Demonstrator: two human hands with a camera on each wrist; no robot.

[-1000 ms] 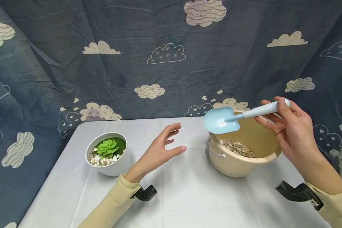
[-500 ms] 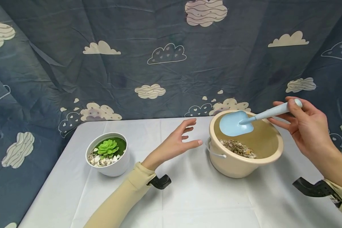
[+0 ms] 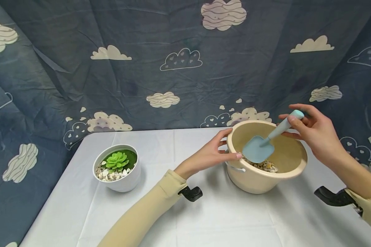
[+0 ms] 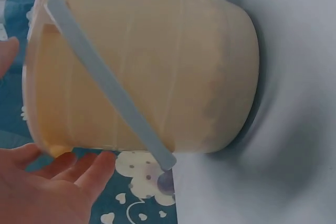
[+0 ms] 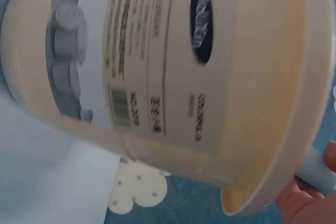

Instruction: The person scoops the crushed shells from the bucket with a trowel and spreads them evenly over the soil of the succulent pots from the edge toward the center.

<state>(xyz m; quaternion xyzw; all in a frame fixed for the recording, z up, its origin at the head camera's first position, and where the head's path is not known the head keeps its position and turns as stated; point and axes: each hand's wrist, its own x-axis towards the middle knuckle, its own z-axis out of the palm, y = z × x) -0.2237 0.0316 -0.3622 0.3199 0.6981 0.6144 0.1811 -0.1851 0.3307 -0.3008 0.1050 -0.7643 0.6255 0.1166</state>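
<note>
My right hand [image 3: 319, 134] grips a light blue trowel [image 3: 258, 149] by its handle. The blade points down inside a cream bucket [image 3: 256, 183], over a heap of small gravel [image 3: 269, 167]; whether it touches the gravel I cannot tell. At the bucket's left rim is my left hand [image 3: 208, 155], its fingers spread along the outside and the thumb at the front of the rim. In the left wrist view its fingers [image 4: 100, 174] lie extended against the bucket's side. The right wrist view shows a label [image 5: 157, 72] on the bucket and a bit of the trowel handle [image 5: 316, 170].
A white pot [image 3: 123, 183] with a green succulent and pale pebbles stands at the left on a white cloth [image 3: 204, 219]. The bucket's grey handle [image 4: 113, 87] hangs down its side. Behind is a dark cloud-patterned curtain [image 3: 126, 79].
My left hand has moved right, from above the cloth to the bucket's rim. My right hand swung right, then back left, and the trowel has tilted down into the bucket.
</note>
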